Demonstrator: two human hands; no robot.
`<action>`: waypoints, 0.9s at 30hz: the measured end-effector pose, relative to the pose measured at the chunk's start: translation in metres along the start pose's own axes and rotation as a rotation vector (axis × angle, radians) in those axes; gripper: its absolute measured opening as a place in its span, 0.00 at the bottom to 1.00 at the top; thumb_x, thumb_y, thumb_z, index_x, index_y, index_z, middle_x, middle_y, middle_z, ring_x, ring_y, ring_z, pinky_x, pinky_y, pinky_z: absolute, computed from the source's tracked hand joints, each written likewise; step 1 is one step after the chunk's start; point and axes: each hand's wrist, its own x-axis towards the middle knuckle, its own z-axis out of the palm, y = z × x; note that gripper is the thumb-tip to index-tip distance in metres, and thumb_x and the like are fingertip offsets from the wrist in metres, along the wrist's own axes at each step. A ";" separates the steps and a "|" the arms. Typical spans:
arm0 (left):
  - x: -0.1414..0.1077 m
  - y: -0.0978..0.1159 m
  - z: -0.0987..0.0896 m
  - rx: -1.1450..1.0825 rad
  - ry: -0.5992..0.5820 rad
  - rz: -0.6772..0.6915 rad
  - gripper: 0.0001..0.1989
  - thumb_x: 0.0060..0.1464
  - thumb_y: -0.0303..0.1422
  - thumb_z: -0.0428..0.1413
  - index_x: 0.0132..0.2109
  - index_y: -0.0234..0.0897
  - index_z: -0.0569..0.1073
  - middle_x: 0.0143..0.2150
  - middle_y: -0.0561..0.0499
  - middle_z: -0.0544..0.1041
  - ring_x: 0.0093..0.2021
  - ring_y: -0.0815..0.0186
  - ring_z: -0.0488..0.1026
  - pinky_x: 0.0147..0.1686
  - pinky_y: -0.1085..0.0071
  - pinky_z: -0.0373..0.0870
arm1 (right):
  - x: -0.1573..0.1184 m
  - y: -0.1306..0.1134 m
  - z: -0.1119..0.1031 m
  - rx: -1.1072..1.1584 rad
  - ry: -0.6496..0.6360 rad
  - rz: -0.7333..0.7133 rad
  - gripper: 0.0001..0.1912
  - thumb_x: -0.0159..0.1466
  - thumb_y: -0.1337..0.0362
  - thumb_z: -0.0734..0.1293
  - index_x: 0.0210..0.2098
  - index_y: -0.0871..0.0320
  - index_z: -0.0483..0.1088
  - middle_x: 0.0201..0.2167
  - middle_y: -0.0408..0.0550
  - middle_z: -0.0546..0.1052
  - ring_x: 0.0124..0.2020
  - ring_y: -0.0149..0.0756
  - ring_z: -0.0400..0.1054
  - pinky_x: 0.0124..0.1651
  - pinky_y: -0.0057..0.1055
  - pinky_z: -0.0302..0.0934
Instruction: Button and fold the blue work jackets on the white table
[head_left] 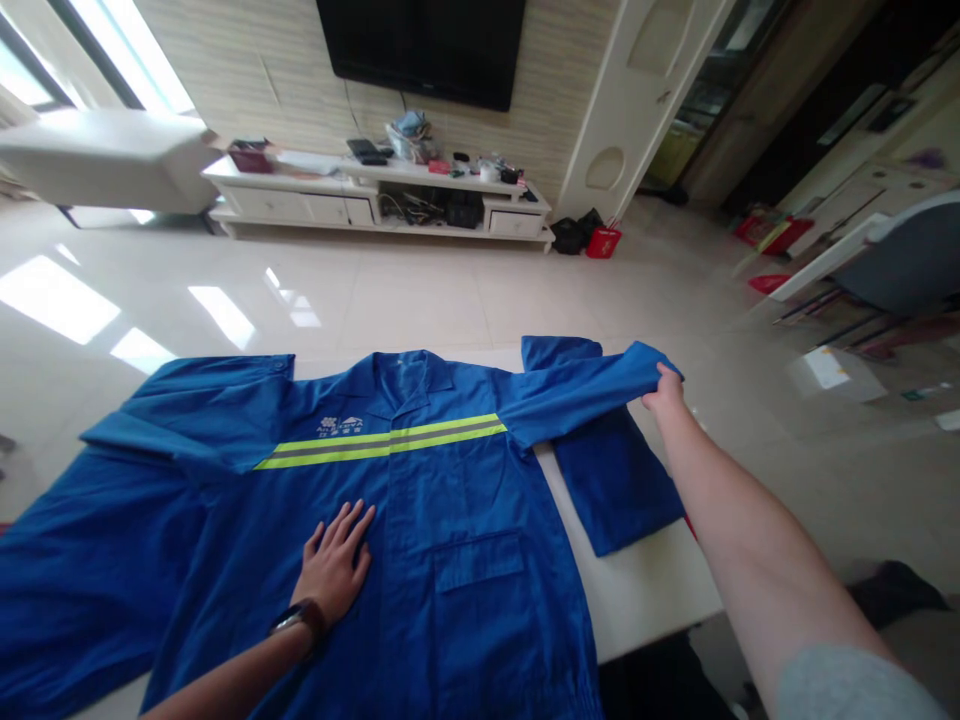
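A blue work jacket lies spread front side up, with a yellow-green and grey stripe across its chest and a flap pocket below. My left hand, wearing a dark wristband, rests flat on the jacket front, fingers spread. At the far right, my right hand grips the cuff end of the jacket sleeve, which is stretched out sideways. The other sleeve lies bent at the left. Beneath the held sleeve is a folded blue garment. More blue cloth spreads at the left edge.
The jacket lies on a white table, its right edge showing. Beyond the tiled floor stands a low white TV cabinet with several small items, under a wall-mounted television. A grey chair and a white box are at the right.
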 end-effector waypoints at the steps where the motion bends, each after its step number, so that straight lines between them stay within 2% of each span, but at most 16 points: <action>1: 0.000 0.000 0.000 0.004 0.006 0.003 0.31 0.65 0.35 0.46 0.74 0.47 0.62 0.76 0.50 0.60 0.77 0.55 0.51 0.73 0.48 0.45 | 0.007 -0.018 0.006 0.034 0.053 -0.034 0.09 0.72 0.64 0.63 0.43 0.60 0.74 0.39 0.53 0.81 0.44 0.40 0.76 0.50 0.46 0.70; 3: 0.000 0.000 0.000 0.010 0.013 0.007 0.31 0.65 0.35 0.46 0.74 0.47 0.62 0.76 0.50 0.59 0.77 0.56 0.51 0.74 0.48 0.45 | 0.017 -0.057 0.025 0.087 0.135 -0.094 0.15 0.74 0.65 0.57 0.48 0.67 0.72 0.46 0.59 0.80 0.49 0.37 0.75 0.54 0.43 0.69; 6: -0.001 0.001 -0.002 0.010 0.006 0.000 0.31 0.65 0.35 0.46 0.74 0.47 0.62 0.76 0.50 0.59 0.77 0.57 0.50 0.74 0.49 0.43 | 0.004 -0.113 0.074 0.106 0.067 -0.237 0.23 0.75 0.62 0.57 0.59 0.77 0.64 0.59 0.66 0.74 0.55 0.32 0.71 0.61 0.36 0.64; 8: 0.000 0.002 -0.003 0.004 0.001 -0.005 0.31 0.65 0.35 0.46 0.74 0.48 0.62 0.76 0.50 0.59 0.78 0.58 0.49 0.74 0.50 0.43 | -0.031 -0.141 0.114 0.082 -0.115 -0.417 0.27 0.74 0.59 0.61 0.63 0.76 0.61 0.62 0.61 0.73 0.59 0.32 0.68 0.67 0.37 0.58; 9: 0.000 0.003 -0.003 0.000 0.001 -0.007 0.31 0.65 0.35 0.46 0.74 0.48 0.62 0.76 0.50 0.59 0.78 0.57 0.49 0.74 0.50 0.43 | -0.055 -0.151 0.134 0.070 -0.214 -0.482 0.27 0.72 0.57 0.63 0.62 0.72 0.65 0.60 0.56 0.75 0.59 0.32 0.69 0.68 0.37 0.58; 11: 0.000 0.004 -0.004 -0.010 0.000 -0.006 0.31 0.65 0.35 0.46 0.74 0.47 0.63 0.76 0.49 0.59 0.77 0.57 0.50 0.74 0.50 0.43 | -0.107 -0.158 0.169 0.035 -0.443 -0.570 0.29 0.67 0.49 0.69 0.57 0.67 0.72 0.53 0.47 0.79 0.56 0.34 0.72 0.65 0.39 0.62; 12: 0.000 0.004 -0.004 -0.014 0.001 -0.006 0.30 0.65 0.35 0.46 0.73 0.47 0.63 0.76 0.49 0.59 0.77 0.56 0.50 0.74 0.50 0.43 | -0.131 -0.156 0.182 -0.002 -0.623 -0.634 0.32 0.63 0.46 0.73 0.56 0.64 0.73 0.53 0.45 0.79 0.57 0.37 0.72 0.65 0.41 0.63; 13: 0.000 0.005 -0.005 -0.017 0.002 -0.007 0.30 0.65 0.35 0.46 0.73 0.47 0.63 0.76 0.49 0.59 0.77 0.56 0.50 0.74 0.50 0.43 | -0.151 -0.150 0.191 -0.072 -0.854 -0.719 0.36 0.61 0.44 0.74 0.60 0.60 0.71 0.58 0.44 0.76 0.62 0.41 0.68 0.67 0.44 0.61; 14: 0.000 0.006 -0.006 -0.018 0.003 -0.007 0.30 0.65 0.35 0.46 0.73 0.46 0.63 0.76 0.49 0.59 0.77 0.56 0.50 0.74 0.50 0.43 | -0.167 -0.141 0.195 -0.143 -1.015 -0.760 0.39 0.60 0.43 0.74 0.64 0.56 0.68 0.61 0.43 0.74 0.66 0.43 0.65 0.69 0.45 0.59; 15: 0.000 0.007 -0.007 -0.021 0.003 -0.010 0.31 0.65 0.35 0.46 0.73 0.46 0.63 0.76 0.49 0.59 0.77 0.56 0.50 0.74 0.50 0.43 | -0.177 -0.128 0.195 -0.229 -1.124 -0.769 0.39 0.62 0.43 0.74 0.66 0.53 0.66 0.64 0.43 0.71 0.68 0.43 0.62 0.70 0.45 0.58; 16: 0.000 0.008 -0.008 -0.025 0.001 -0.016 0.31 0.65 0.35 0.47 0.73 0.46 0.63 0.76 0.48 0.60 0.77 0.55 0.51 0.73 0.50 0.43 | -0.183 -0.113 0.191 -0.331 -1.158 -0.740 0.36 0.64 0.46 0.73 0.67 0.52 0.65 0.66 0.44 0.70 0.68 0.43 0.62 0.71 0.44 0.57; 17: -0.001 0.009 -0.009 -0.031 -0.003 -0.023 0.30 0.65 0.35 0.47 0.73 0.46 0.63 0.75 0.47 0.62 0.76 0.54 0.54 0.73 0.49 0.44 | -0.186 -0.096 0.185 -0.452 -1.115 -0.677 0.33 0.66 0.48 0.72 0.66 0.52 0.66 0.65 0.45 0.71 0.67 0.43 0.63 0.70 0.43 0.58; 19: -0.001 0.010 -0.011 -0.048 -0.013 -0.041 0.29 0.65 0.35 0.47 0.72 0.46 0.65 0.72 0.45 0.67 0.71 0.52 0.61 0.72 0.48 0.47 | -0.188 -0.058 0.167 -0.725 -0.941 -0.527 0.28 0.65 0.55 0.73 0.62 0.57 0.69 0.61 0.50 0.73 0.63 0.43 0.66 0.68 0.41 0.60; 21: -0.001 0.011 -0.012 -0.062 -0.015 -0.052 0.28 0.66 0.36 0.46 0.71 0.46 0.67 0.69 0.44 0.70 0.67 0.51 0.65 0.70 0.47 0.51 | -0.194 -0.023 0.153 -0.931 -0.811 -0.421 0.32 0.61 0.58 0.75 0.62 0.60 0.68 0.60 0.55 0.72 0.62 0.47 0.66 0.65 0.40 0.61; 24: -0.001 0.011 -0.012 -0.064 -0.006 -0.047 0.28 0.67 0.36 0.45 0.71 0.45 0.67 0.69 0.43 0.70 0.67 0.51 0.65 0.68 0.47 0.53 | -0.214 0.017 0.145 -1.035 -0.734 -0.356 0.32 0.62 0.58 0.74 0.62 0.61 0.66 0.59 0.60 0.72 0.59 0.50 0.66 0.60 0.42 0.63; 27: -0.001 0.011 -0.011 -0.062 -0.002 -0.045 0.28 0.67 0.35 0.45 0.71 0.46 0.67 0.68 0.44 0.70 0.67 0.52 0.64 0.68 0.47 0.53 | -0.228 0.037 0.149 -1.083 -0.711 -0.358 0.20 0.69 0.61 0.67 0.60 0.56 0.68 0.57 0.57 0.73 0.57 0.48 0.67 0.59 0.41 0.63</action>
